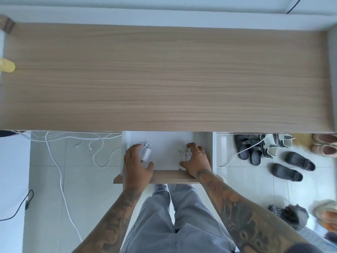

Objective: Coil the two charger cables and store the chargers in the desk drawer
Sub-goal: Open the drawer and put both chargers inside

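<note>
Head view, straight down over a wooden desk (164, 77) with its drawer (204, 143) pulled out below the front edge. At far left, on the desk's edge, a yellow object (7, 65), cut off by the frame. Lower left, on the tiled floor, loose white cables (60, 172) trailing under the desk, plus a black cable (23, 203) near the wall. Inside the drawer, toward its left side, the left hand (135, 166) wrapped over a white charger (145, 152) with coiled cable, fingers curled around it, thumb spread out to the right and resting on the white drawer floor. Farther right, near the drawer's right wall, the right hand (195, 161) cupped over a second white charger (187, 154), fingertips bent down onto it, thumb stretched left along the drawer floor beside the wooden front panel (164, 177); cannot tell whether that charger is lifted or lying on the bottom. Both chargers within the drawer, well apart. Below, grey trousers (182, 225) between two tattooed forearms. At right, on the floor, dark slippers (284, 172) and other shoes (280, 141) scattered beside the desk.
</note>
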